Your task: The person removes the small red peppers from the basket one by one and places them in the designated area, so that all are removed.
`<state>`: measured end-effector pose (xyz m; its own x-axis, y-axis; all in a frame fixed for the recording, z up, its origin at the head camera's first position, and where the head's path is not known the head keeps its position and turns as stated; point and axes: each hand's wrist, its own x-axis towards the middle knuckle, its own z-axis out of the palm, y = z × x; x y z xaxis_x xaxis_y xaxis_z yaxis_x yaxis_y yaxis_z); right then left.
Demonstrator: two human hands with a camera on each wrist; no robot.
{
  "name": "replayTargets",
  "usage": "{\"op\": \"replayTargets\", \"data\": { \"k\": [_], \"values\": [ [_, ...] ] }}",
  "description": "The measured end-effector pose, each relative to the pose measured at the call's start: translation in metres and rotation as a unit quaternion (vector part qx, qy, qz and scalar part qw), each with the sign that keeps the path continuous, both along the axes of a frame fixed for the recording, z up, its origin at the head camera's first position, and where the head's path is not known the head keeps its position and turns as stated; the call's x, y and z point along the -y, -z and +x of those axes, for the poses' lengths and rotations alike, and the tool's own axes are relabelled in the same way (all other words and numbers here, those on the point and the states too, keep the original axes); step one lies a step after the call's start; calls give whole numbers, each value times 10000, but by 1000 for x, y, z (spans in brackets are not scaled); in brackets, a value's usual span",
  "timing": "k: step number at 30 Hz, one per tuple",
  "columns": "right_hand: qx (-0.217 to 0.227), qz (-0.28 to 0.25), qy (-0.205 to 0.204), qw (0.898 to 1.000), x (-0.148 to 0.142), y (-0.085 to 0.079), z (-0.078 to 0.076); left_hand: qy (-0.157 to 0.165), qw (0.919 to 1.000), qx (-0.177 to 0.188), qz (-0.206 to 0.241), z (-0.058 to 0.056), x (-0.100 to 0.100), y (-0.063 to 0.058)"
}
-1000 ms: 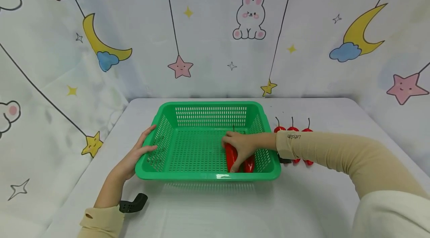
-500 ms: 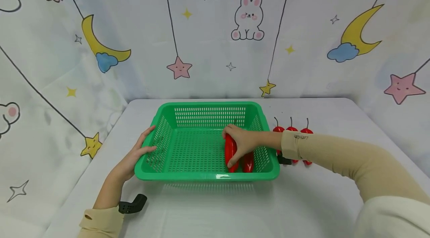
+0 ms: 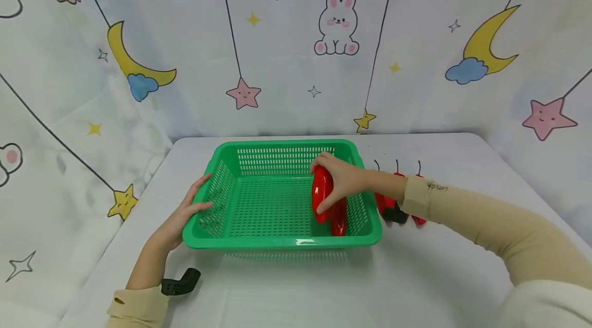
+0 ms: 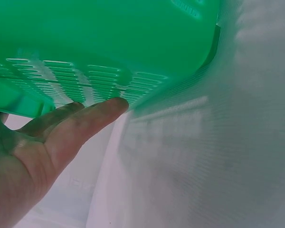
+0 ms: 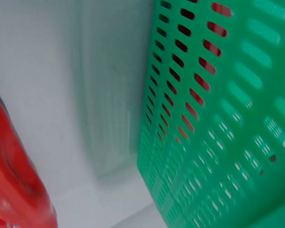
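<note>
A green plastic basket [image 3: 277,243] with slotted walls stands on the table. My right hand [image 3: 344,181] grips a long red chili pepper [image 3: 321,192] over the basket's right part, thumb at its near end and fingertips at its far end. Under that hand, another red chili pepper [image 3: 338,219] lies along the right side of the basket floor, partly hidden. My left hand [image 3: 178,217] rests against the basket's left side, fingers fairly straight. In the left wrist view its fingertips [image 4: 118,103] lie right at the slotted outer wall [image 4: 104,76].
Several red chili peppers [image 3: 384,200] with dark stems lie in a row right of the basket, partly behind the right forearm. One pepper [image 5: 14,171] shows at the left of the right wrist view. A patterned cloth [image 3: 296,60] hangs behind the white table [image 3: 277,292].
My right hand has raised the chili pepper from the basket floor and carried it slightly toward the back. More of the pepper beneath shows. My left hand stays at the basket's side.
</note>
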<state>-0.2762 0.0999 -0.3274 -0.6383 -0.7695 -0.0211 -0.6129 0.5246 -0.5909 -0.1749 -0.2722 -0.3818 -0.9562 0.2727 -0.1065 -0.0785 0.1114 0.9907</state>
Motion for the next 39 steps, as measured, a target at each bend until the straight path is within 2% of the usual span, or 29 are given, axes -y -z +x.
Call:
{"op": "replayTargets", "data": {
  "k": [8,19,26,39],
  "values": [
    [21,-306,89,9995,-11,-14,2,-23,10000,26,33,1,1,-1],
    [-44,-363,195,9991,-26,-27,5,-84,10000,-4,-34,3,1,-1],
    [-103,-642,120,9978,-33,-32,6,-97,9999,45,-9,2,1,0],
    [-32,-697,247,9973,-56,-37,11,-48,10000,5,13,2,-2,-1]
  ]
}}
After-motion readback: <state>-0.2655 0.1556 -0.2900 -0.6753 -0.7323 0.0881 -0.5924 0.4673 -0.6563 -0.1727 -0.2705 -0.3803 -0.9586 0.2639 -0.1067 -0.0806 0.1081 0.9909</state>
